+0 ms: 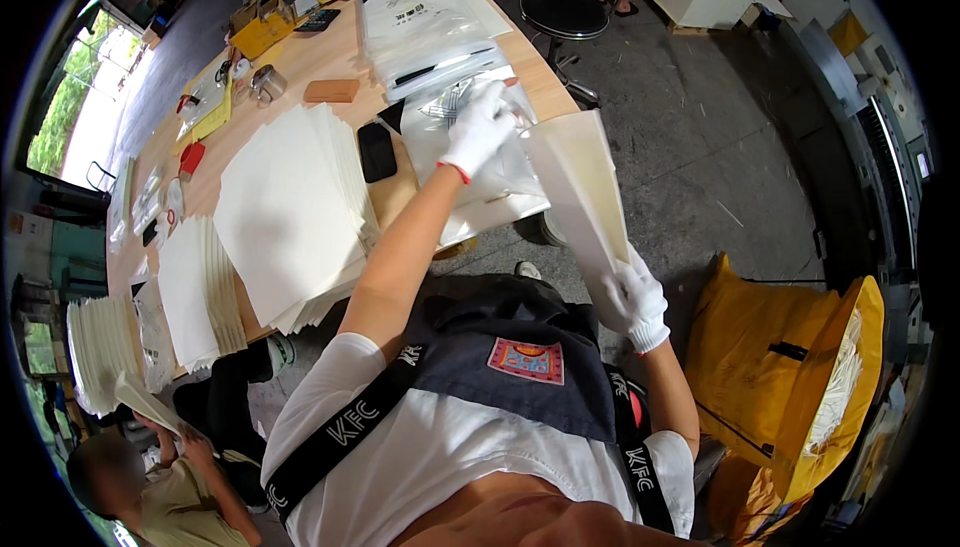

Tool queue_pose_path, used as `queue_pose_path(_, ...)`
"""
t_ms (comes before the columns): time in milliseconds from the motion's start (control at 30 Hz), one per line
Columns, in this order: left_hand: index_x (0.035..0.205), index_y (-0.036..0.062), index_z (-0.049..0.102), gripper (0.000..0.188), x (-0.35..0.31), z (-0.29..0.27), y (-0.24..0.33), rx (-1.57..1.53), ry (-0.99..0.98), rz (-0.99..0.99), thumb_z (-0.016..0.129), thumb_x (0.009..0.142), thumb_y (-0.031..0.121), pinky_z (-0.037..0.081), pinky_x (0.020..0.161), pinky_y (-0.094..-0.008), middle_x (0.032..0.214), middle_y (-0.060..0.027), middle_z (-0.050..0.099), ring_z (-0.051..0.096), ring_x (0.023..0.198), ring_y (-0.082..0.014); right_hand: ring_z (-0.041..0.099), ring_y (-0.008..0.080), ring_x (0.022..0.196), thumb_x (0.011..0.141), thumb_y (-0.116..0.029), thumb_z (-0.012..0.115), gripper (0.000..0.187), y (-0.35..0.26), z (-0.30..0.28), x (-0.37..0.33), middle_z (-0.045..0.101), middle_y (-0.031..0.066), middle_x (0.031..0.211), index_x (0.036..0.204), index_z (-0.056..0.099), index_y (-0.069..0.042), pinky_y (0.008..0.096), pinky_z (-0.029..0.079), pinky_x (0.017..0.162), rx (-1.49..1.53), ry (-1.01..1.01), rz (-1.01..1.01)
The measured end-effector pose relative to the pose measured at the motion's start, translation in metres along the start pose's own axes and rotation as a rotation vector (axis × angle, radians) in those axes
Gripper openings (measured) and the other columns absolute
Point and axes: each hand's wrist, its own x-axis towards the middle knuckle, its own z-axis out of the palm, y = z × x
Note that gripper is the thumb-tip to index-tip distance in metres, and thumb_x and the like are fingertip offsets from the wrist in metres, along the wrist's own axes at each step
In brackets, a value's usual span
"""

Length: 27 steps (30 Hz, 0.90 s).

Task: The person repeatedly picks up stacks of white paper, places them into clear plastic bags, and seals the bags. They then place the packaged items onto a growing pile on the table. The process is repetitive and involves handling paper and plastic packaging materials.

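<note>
My left hand [478, 133], in a white glove with a red cuff edge, is at the top of a stack of clear plastic bags [437, 142] near the table's right corner. Its fingers are bent in against the film and appear to grip a bag's edge. My right hand [634, 301], also gloved in white, is closed around the lower end of a cream paper stack [572, 182]. These sheets stand tilted off the table's edge, bowed slightly apart along their right side. Their upper left edge meets the plastic bags.
Large white sheets [290, 197] are piled left of my arm, beside a black phone [377, 152]. More plastic bags [420, 22] lie farther back. A black stool [565, 12] stands beyond the table, a yellow sack [780, 357] at right. A seated person [180, 497] handles paper at lower left.
</note>
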Motion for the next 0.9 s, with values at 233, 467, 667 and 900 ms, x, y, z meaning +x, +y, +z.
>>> queue_pose_path(233,0.137,0.0046,0.050,0.050,-0.023,-0.027,0.036,-0.585,-0.268,-0.006,0.052,0.087,0.000,0.048,0.073,-0.0212,0.103,-0.0043,0.067,0.062,0.090,-0.0093,0.065,0.0380,0.098,0.087,-0.016,0.062,0.018,0.015,0.030,0.047,0.058,0.0189,0.127,0.102,0.060,-0.006,0.0447,0.056,0.073,-0.252,-0.074,-0.100)
queue_pose_path(467,0.097,0.0045,0.070,0.022,-0.146,0.015,0.036,0.141,-0.141,0.133,0.059,0.080,-0.004,0.052,0.062,-0.0296,0.099,-0.0089,0.074,0.071,0.079,-0.0165,0.065,0.0125,0.086,0.097,-0.027,0.058,0.033,0.032,0.031,0.116,0.069,0.0071,0.101,0.116,0.064,-0.001,0.0297,0.053,0.079,0.968,-0.612,0.414)
queue_pose_path(667,0.108,0.0133,0.070,0.039,-0.125,0.012,0.028,0.044,0.046,0.567,0.059,0.074,-0.003,0.054,0.061,-0.0333,0.098,-0.0041,0.073,0.069,0.072,-0.0232,0.066,0.0200,0.092,0.097,-0.027,0.057,0.035,0.020,0.080,0.164,0.069,0.0076,0.106,0.123,0.062,-0.004,0.0326,0.052,0.083,0.820,-0.485,0.308)
queue_pose_path(900,0.100,0.0164,0.070,0.024,-0.106,0.053,0.075,0.047,0.000,0.572,0.060,0.082,0.004,0.055,0.072,-0.0358,0.096,-0.0053,0.072,0.069,0.081,-0.0265,0.059,0.0326,0.110,0.086,-0.021,0.066,0.035,0.060,0.214,0.147,0.064,0.0134,0.116,0.118,0.063,-0.009,0.0398,0.047,0.096,0.813,-0.105,0.007)
